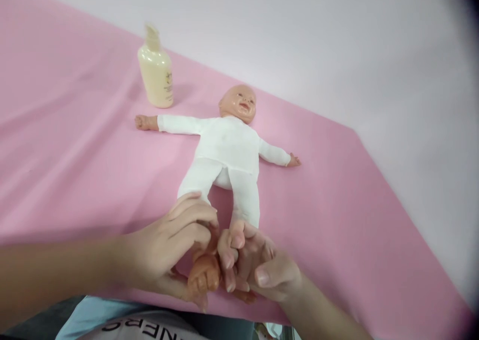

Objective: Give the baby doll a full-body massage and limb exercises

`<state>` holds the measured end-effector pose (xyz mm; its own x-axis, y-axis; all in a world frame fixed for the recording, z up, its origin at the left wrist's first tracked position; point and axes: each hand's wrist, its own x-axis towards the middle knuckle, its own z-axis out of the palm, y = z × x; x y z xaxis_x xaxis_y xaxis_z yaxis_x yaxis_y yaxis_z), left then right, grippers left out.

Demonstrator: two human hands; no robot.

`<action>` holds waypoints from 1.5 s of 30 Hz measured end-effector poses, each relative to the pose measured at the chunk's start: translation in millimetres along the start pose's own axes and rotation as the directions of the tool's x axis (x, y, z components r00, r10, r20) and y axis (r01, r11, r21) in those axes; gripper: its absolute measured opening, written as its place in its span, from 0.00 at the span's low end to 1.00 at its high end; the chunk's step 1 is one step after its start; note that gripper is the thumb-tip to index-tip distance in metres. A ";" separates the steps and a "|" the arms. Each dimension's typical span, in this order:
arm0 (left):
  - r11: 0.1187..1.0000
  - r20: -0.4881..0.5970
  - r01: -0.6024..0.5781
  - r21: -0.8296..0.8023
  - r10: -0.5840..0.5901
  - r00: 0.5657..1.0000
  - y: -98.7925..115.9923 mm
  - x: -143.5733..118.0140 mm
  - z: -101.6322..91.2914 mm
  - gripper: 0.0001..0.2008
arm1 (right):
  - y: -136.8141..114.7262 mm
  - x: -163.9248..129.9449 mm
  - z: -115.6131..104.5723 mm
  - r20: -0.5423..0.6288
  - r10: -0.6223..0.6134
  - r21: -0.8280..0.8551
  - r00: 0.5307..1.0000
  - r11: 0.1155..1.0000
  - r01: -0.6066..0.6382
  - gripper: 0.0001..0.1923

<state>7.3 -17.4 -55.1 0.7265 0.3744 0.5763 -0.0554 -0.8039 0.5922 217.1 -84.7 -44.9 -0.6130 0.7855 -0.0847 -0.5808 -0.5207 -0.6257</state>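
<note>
A baby doll (230, 143) in a white suit lies on its back, arms spread, head away from me and feet towards me. My left hand (168, 245) is closed round the lower part of the doll's leg on the left, its thumb beneath the bare foot (204, 275). Beside it, my right hand (262, 265) is turned palm up over the doll's other lower leg, fingers loosely bent and apart, with nothing visible in the palm. Most of that other foot is hidden; only a bit of it (245, 296) shows under my fingers.
A pale yellow pump bottle (156, 76) stands upright beyond the doll's outstretched arm on the left. Pink cloth (322, 195) covers the table, with soft folds at the left. Behind it rises a white surface (337, 46). My lettered clothing (149, 325) shows at the table's near edge.
</note>
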 end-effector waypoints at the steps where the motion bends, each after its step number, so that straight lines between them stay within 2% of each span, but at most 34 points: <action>1: 1.000 0.008 -0.009 0.006 0.009 1.000 3.0 2.0 -2.2 0.18 | 0.2 -0.7 -0.1 0.021 -0.001 -0.025 1.000 1.000 0.002 0.16; 6: 0.998 -0.034 -0.068 0.010 0.068 0.997 10.7 5.7 -7.9 0.17 | -1.0 -2.2 1.3 0.014 -0.056 -0.117 0.998 0.991 0.058 0.15; 10: 0.993 -0.033 -0.098 0.073 0.101 0.994 9.0 2.9 -6.6 0.18 | -2.2 -0.8 0.6 -0.020 -0.041 -0.049 0.999 0.998 0.040 0.19; 13: 0.987 -0.001 -0.117 0.106 0.118 0.993 6.5 -0.9 -4.1 0.19 | -1.9 0.3 -3.2 0.042 -0.023 0.024 0.999 0.999 0.022 0.22; 16: 0.986 0.015 -0.107 0.124 0.106 0.994 4.9 -5.2 -1.4 0.20 | -1.2 -0.1 -6.6 0.120 -0.005 0.007 0.993 1.000 0.005 0.22; 23: 0.993 0.056 -0.110 0.044 0.107 0.993 6.3 -9.1 1.1 0.14 | -1.6 -4.6 2.0 0.058 -0.028 -0.174 0.998 0.984 0.038 0.20; 29: 0.991 0.036 -0.133 0.034 0.132 0.991 4.9 -8.8 -0.2 0.14 | -3.1 -3.3 1.2 0.147 -0.091 -0.137 0.985 0.984 0.112 0.17; 35: 0.984 -0.008 -0.176 0.028 0.176 0.984 3.7 -5.8 -1.5 0.14 | -5.9 2.2 -1.0 0.140 -0.135 -0.137 0.981 0.978 0.155 0.17; 40: 0.989 -0.041 -0.136 0.064 0.139 0.989 2.9 -8.7 0.2 0.15 | -1.5 4.8 -8.4 0.265 -0.103 -0.096 0.959 0.987 0.132 0.22; 45: 0.991 0.009 -0.095 0.096 0.094 0.995 0.3 -7.3 2.8 0.17 | 0.0 4.3 -11.4 0.342 -0.077 -0.040 0.936 0.995 0.096 0.22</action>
<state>3.9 -21.7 -60.8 0.7238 0.2928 0.6248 -0.0580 -0.8765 0.4779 220.6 -77.5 -54.0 -0.7128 0.6611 0.2344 -0.6154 -0.4292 -0.6611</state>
